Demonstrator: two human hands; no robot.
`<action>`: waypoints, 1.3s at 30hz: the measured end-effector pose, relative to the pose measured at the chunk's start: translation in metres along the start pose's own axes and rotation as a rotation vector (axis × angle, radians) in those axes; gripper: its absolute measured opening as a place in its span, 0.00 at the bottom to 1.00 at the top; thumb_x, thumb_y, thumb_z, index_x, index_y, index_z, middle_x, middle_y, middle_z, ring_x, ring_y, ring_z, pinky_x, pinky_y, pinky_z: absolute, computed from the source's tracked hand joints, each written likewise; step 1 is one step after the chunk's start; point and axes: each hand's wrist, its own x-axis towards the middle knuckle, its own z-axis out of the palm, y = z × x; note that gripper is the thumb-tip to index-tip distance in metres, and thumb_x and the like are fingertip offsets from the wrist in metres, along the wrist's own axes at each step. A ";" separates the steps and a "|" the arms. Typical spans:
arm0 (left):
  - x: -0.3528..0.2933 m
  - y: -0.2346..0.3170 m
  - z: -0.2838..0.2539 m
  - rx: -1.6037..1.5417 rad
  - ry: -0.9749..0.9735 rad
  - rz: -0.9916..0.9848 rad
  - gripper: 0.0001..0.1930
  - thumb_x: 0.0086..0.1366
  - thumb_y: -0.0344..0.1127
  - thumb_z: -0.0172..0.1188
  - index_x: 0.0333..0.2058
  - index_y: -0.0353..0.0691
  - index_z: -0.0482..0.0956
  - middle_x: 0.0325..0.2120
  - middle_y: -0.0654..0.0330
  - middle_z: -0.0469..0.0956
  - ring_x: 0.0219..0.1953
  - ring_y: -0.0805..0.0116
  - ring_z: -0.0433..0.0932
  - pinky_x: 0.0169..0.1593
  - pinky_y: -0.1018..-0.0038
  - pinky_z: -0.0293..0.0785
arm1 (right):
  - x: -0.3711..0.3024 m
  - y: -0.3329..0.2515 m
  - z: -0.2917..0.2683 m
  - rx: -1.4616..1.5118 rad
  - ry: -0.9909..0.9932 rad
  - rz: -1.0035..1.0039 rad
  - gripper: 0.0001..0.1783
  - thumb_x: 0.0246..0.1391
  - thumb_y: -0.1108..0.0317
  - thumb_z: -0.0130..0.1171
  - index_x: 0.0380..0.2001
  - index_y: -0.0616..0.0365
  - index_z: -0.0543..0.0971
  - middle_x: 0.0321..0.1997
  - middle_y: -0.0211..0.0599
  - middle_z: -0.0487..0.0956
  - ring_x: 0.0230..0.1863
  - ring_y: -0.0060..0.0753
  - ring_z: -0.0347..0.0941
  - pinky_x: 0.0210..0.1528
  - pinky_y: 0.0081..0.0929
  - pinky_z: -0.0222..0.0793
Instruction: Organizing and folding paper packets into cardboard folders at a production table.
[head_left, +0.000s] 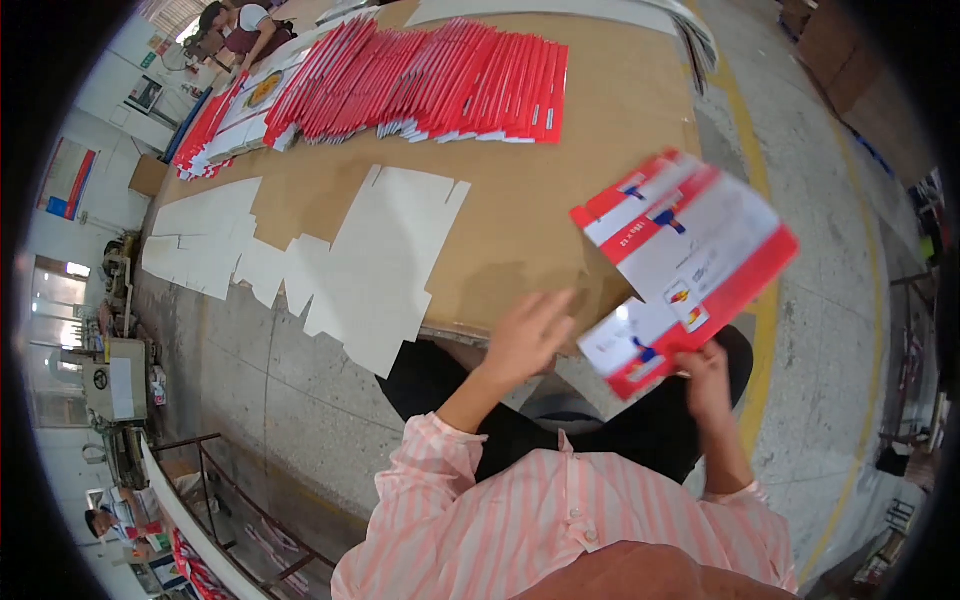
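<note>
Presently the right hand [707, 385], forearm upright, grips a red-and-white carton blank [700, 255] extending beyond it; leftward, the left hand [527, 337] angles forward, fingers loosely spread.

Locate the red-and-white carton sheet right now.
In the head view, the red-and-white carton sheet is right of centre, its lower edge in the right hand, overlapping the near right corner of the brown table.

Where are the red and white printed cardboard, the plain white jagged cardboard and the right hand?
Red and white printed cardboard [690, 255]: head view, white panel.
Plain white jagged cardboard [350, 268]: head view, surface near its middle.
Right hand [709, 383]: head view, back of the hand.
</note>
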 end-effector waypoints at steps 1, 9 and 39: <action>0.001 -0.015 -0.007 0.033 0.097 -0.039 0.18 0.63 0.37 0.56 0.50 0.38 0.75 0.44 0.50 0.73 0.43 0.49 0.73 0.46 0.61 0.71 | 0.017 -0.021 -0.020 -0.077 -0.017 0.017 0.15 0.44 0.73 0.55 0.38 0.62 0.79 0.33 0.29 0.81 0.31 0.23 0.76 0.35 0.22 0.71; -0.009 -0.086 -0.004 0.519 0.260 -0.125 0.17 0.59 0.33 0.58 0.48 0.38 0.76 0.45 0.54 0.74 0.49 0.54 0.71 0.51 0.59 0.66 | 0.241 -0.090 -0.087 -0.679 -0.069 -0.261 0.24 0.44 0.80 0.54 0.49 0.58 0.78 0.27 0.32 0.77 0.25 0.24 0.72 0.27 0.24 0.69; -0.134 -0.053 0.008 0.139 0.211 0.246 0.13 0.55 0.35 0.58 0.40 0.40 0.78 0.41 0.52 0.76 0.47 0.51 0.73 0.51 0.57 0.68 | 0.072 0.062 0.376 -1.445 -0.864 -1.522 0.36 0.43 0.62 0.65 0.58 0.53 0.69 0.58 0.44 0.71 0.58 0.46 0.66 0.56 0.44 0.64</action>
